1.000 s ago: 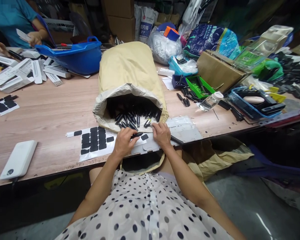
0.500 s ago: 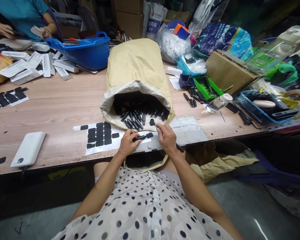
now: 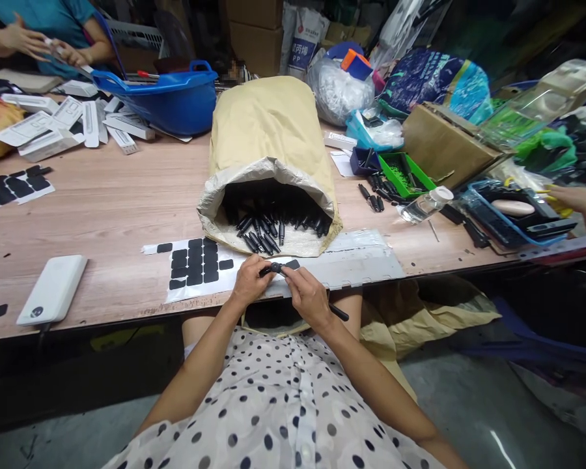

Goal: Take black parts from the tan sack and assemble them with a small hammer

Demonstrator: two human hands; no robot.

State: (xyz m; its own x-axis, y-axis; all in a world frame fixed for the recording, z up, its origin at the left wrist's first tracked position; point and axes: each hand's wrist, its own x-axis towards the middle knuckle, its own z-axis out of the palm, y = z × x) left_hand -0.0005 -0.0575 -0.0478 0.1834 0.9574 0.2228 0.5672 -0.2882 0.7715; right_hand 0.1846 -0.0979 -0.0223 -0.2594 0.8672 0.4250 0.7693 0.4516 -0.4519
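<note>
My left hand [image 3: 247, 280] is closed on a slim black cylindrical part [image 3: 265, 270], held low over the front edge of the table. My right hand [image 3: 310, 296] grips a thin tool whose black handle [image 3: 339, 312] sticks out behind the palm. Its dark round tip [image 3: 276, 268] meets the black part at the left fingertips. Just beyond the right fingers lies a dark rounded patch [image 3: 292, 264]. To the left is a white backing sheet [image 3: 200, 291] with rows of black rounded stickers [image 3: 195, 260]. Behind both hands, an open paper sack [image 3: 268, 124] spills similar black parts [image 3: 261, 234].
At left lie a white power bank [image 3: 52, 290], white boxes [image 3: 68, 124] and a blue basin [image 3: 161, 98]. On the right are a green tray [image 3: 410, 176], a clear bottle [image 3: 426, 205] and a blue bin [image 3: 517, 215]. Other people's hands [image 3: 27, 39] show at both sides.
My right hand has moved left and down, bringing the tool's round tip from the sack's mouth onto the black part. A co-worker's hands at the upper left have come together.
</note>
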